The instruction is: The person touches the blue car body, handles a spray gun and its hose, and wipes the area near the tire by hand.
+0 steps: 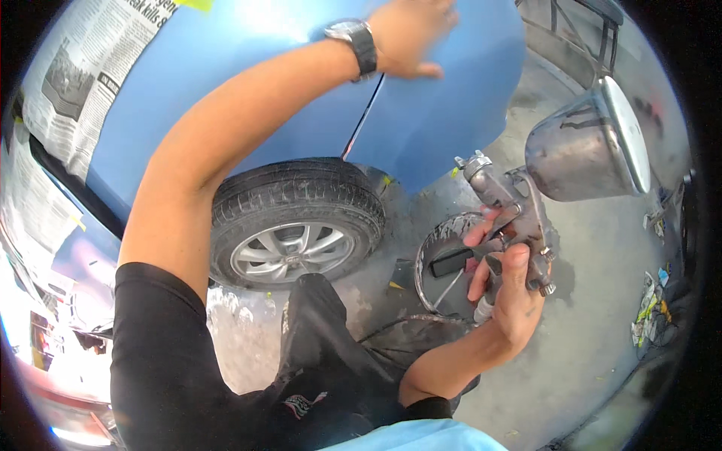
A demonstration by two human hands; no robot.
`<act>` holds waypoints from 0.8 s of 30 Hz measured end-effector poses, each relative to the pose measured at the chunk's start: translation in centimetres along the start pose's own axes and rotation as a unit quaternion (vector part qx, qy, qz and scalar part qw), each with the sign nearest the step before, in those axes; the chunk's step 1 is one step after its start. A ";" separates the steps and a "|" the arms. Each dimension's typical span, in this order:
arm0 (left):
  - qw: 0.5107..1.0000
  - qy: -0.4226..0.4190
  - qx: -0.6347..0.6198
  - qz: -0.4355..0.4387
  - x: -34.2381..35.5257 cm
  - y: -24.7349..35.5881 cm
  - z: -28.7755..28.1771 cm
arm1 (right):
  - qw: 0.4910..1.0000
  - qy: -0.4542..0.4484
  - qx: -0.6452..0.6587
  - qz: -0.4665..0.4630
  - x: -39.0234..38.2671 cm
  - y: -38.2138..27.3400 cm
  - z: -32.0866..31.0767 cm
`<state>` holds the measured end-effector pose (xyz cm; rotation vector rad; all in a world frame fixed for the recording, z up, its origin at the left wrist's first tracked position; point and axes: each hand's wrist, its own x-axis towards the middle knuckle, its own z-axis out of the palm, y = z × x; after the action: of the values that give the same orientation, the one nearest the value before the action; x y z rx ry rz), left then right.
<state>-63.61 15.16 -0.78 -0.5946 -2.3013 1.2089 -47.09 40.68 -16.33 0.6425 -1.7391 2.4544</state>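
Observation:
My left hand (414, 36) is stretched out over the light blue car body panel (444, 113), thumb apart and palm down. It is blurred by motion, and I cannot tell whether it touches the paint. A dark watch (358, 46) is on that wrist. In my right hand (514, 297) is a metal spray gun (531, 214), gripped by its handle. Its large grey cup (579, 150) with a pale lid sits tilted on top, right of the panel. A dark hose (410, 319) runs leftward from near the handle's bottom.
Below the panel stands a car wheel (297, 252) with a silver rim and dusty tyre. Newspaper (75, 75) masks the car at the upper left. A dark metal frame (594, 34) stands at the upper right. Crumpled wrappers (649, 312) lie on the grey floor (579, 346).

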 end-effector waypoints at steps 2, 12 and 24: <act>0.998 0.020 0.015 0.064 -2.0 2.9 2.2 | 1.000 0.000 -0.007 -0.010 0.2 0.1 -0.1; 0.968 -0.111 -0.106 0.197 -14.2 9.4 3.5 | 1.000 0.001 -0.011 -0.003 0.0 0.1 0.4; 0.961 -0.156 -0.229 0.009 -24.2 13.7 4.3 | 0.996 -0.039 -0.079 -0.017 -0.7 -1.2 2.3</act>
<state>-44.74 5.74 -19.36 -0.6160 -2.8812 0.8189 -45.39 39.14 -14.92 0.7542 -1.9106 2.2689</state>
